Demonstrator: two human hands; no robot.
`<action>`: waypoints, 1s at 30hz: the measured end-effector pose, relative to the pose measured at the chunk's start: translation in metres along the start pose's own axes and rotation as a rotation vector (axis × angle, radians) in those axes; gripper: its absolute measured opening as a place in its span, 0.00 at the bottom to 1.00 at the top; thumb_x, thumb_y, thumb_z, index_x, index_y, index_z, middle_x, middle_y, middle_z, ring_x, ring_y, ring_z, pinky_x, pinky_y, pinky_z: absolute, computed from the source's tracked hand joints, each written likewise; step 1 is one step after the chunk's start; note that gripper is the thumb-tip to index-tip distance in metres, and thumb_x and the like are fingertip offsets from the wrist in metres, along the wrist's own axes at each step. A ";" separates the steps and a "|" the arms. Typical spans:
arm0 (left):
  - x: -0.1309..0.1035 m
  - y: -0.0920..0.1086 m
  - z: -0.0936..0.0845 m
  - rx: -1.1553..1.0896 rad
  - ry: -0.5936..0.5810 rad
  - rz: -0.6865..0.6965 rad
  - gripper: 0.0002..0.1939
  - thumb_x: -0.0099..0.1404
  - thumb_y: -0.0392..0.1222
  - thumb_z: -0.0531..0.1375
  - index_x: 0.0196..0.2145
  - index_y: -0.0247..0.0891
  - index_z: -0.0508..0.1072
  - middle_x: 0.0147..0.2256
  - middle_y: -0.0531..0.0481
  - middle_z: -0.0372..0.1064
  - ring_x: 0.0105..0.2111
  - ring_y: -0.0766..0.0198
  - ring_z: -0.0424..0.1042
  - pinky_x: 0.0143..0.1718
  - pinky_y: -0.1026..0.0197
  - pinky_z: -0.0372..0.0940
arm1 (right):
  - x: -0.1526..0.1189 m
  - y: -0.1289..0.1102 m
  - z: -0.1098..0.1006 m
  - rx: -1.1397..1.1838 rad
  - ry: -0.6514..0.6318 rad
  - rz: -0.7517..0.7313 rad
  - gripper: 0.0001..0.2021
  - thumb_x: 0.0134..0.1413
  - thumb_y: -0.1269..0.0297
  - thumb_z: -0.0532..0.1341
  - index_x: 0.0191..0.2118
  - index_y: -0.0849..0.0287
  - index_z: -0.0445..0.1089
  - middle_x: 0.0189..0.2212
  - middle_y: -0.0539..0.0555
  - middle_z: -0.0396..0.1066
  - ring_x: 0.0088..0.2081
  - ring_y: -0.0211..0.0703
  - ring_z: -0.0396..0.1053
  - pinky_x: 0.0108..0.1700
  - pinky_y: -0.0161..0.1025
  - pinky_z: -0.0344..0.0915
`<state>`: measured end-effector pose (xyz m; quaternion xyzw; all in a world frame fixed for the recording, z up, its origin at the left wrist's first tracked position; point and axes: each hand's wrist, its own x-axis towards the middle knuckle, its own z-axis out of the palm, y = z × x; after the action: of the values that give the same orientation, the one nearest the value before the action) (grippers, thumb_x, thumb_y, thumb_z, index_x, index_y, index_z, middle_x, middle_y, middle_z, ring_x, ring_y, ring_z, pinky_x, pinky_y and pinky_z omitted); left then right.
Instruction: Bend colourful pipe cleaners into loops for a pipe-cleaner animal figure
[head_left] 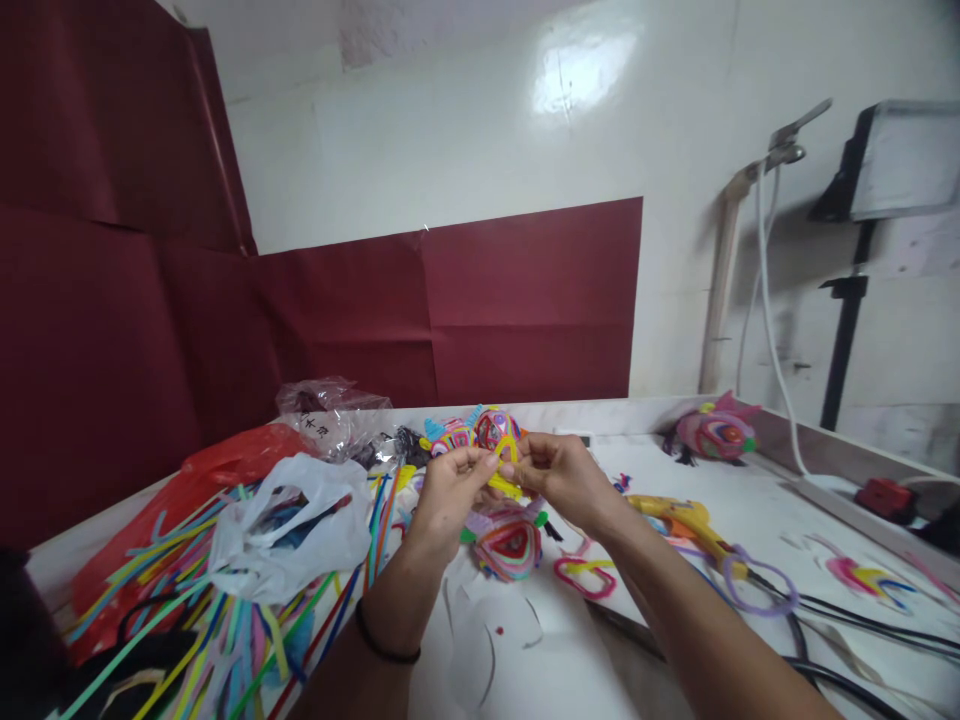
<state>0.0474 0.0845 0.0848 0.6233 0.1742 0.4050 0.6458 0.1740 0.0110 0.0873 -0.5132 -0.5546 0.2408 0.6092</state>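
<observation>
A yellow pipe cleaner point(507, 450), bent into a loop, is pinched between my two hands above the middle of the table. My left hand point(452, 492) grips it from the left with thumb and fingers closed. From the right, my right hand point(561, 475) holds it the same way, fingertips close to the left ones. Just below them lies a round pipe-cleaner craft piece point(508, 545) in pink, orange and blue. Behind the hands sit more colourful craft pieces point(453, 436), partly hidden. A red pipe-cleaner loop point(585, 577) with some yellow lies beside my right forearm.
At the left, many loose pipe cleaners point(240, 640) spread around a white plastic bag point(289, 525) and a red bag point(247, 450). To the right lie a yellow glue gun point(679, 515), a purple loop point(761, 582), black cables point(862, 620) and a pink craft piece point(716, 430).
</observation>
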 end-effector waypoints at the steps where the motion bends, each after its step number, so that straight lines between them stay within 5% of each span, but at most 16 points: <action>1: 0.000 0.000 0.000 0.004 0.008 0.002 0.17 0.47 0.49 0.67 0.27 0.32 0.71 0.20 0.53 0.68 0.17 0.71 0.66 0.20 0.69 0.61 | 0.000 0.000 0.000 0.000 0.002 -0.002 0.18 0.38 0.52 0.68 0.23 0.62 0.64 0.16 0.45 0.59 0.19 0.32 0.55 0.22 0.32 0.51; 11: 0.001 -0.008 0.007 0.093 0.146 0.114 0.11 0.51 0.46 0.64 0.26 0.35 0.70 0.20 0.56 0.66 0.17 0.71 0.64 0.19 0.69 0.61 | 0.000 -0.005 0.003 -0.059 0.041 -0.030 0.18 0.39 0.53 0.67 0.20 0.60 0.60 0.15 0.44 0.56 0.19 0.32 0.53 0.22 0.33 0.49; 22: 0.001 -0.005 0.005 0.055 0.045 0.034 0.16 0.53 0.53 0.61 0.29 0.35 0.70 0.21 0.54 0.67 0.18 0.68 0.67 0.21 0.66 0.63 | 0.000 -0.007 -0.001 0.096 -0.028 0.034 0.17 0.39 0.51 0.66 0.24 0.61 0.65 0.19 0.48 0.64 0.21 0.34 0.57 0.25 0.34 0.53; 30: 0.006 -0.011 -0.001 0.115 0.191 0.092 0.12 0.55 0.48 0.61 0.25 0.36 0.68 0.15 0.57 0.63 0.16 0.68 0.65 0.20 0.68 0.60 | 0.000 -0.011 -0.004 0.116 -0.043 0.101 0.21 0.44 0.46 0.62 0.20 0.61 0.65 0.17 0.48 0.63 0.20 0.33 0.59 0.24 0.33 0.55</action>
<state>0.0540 0.0905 0.0760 0.6254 0.2290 0.4811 0.5701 0.1746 0.0056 0.0975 -0.4989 -0.5262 0.3139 0.6129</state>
